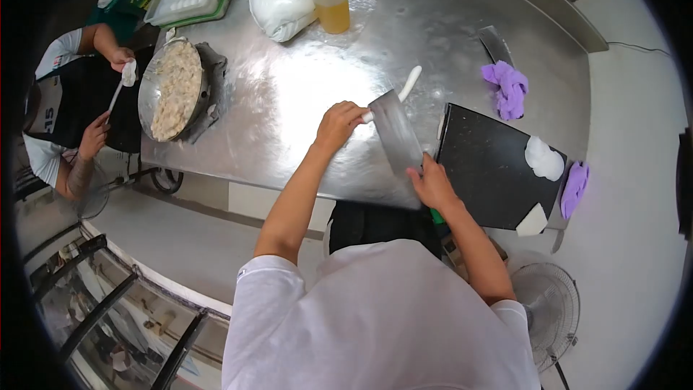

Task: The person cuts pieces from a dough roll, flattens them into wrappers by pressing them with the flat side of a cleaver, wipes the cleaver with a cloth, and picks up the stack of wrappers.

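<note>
My right hand [433,184] grips the near end of a wide flat metal blade, like a dough cleaver [395,130], which slants across the steel table. A thin white roll of dough [410,83] sticks out beyond the blade's far end. On the other side of the blade, my left hand [339,126] has its fingers closed on a short white end of dough [367,117]. The blade hides the dough between these two parts. To the right of my right hand lies a black board [484,166].
A white dough piece [543,159] rests on the board, beside a purple cloth [574,189]. Another purple cloth [507,88] lies by a second blade [495,45]. An oil bottle [332,11] and white bag [278,1] stand behind. At left, a co-worker handles dough near a bowl of filling [173,90].
</note>
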